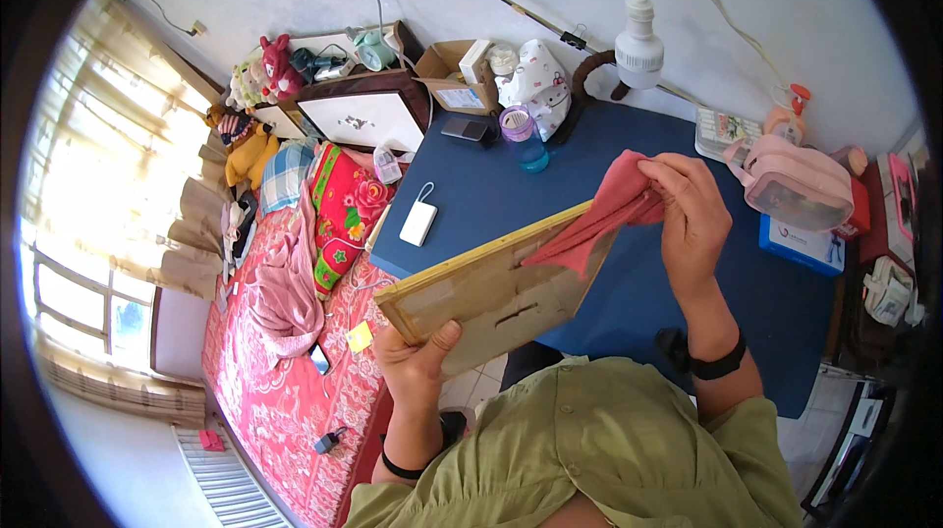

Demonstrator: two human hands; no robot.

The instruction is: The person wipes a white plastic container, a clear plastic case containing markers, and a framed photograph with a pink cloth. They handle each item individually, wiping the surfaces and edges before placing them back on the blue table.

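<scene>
A flat, wood-edged frame is held up tilted in front of me, a worn brownish face with a few slots turned my way. My left hand grips its lower left corner, the thumb lying across that face. Over the frame's upper right corner hangs a pinkish-red cloth. My right hand pinches the cloth's upper end between thumb and fingers, and the cloth's lower part lies against the frame. The frame's far face is hidden from me.
Beyond the frame is a blue-topped table bearing a white power bank, a blue-purple bottle, a cardboard box and a pink bag. A white bulb hangs above. The bed is at left.
</scene>
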